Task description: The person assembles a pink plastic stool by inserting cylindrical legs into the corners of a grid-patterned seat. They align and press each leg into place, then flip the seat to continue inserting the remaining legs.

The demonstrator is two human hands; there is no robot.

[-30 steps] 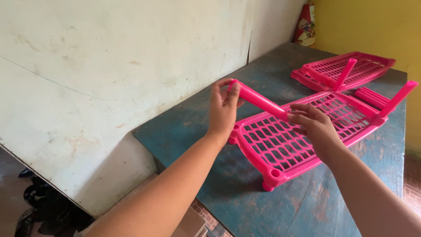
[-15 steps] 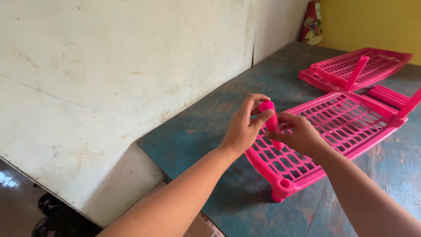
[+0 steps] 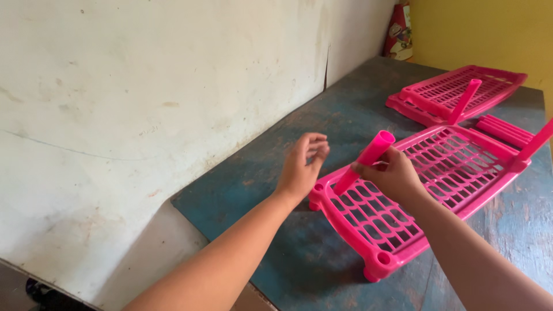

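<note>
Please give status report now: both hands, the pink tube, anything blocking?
Right hand gripping pink tube, tilted over shelf tray. Left hand open, off the tube, beside tray corner. Nothing blocking; second tray sits apart.

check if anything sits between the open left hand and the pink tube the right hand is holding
Nothing visible does. The left hand hovers open just left of the pink tube, with only bare air between them. The right hand grips the tube's middle above the pink lattice shelf.

A worn blue-painted bench (image 3: pixel 322 129) stands against a stained, cracked whitish wall (image 3: pixel 144 98). A yellow wall (image 3: pixel 489 31) rises beyond its far end. Soft daylight falls evenly; dark floor shows lower left.
</note>
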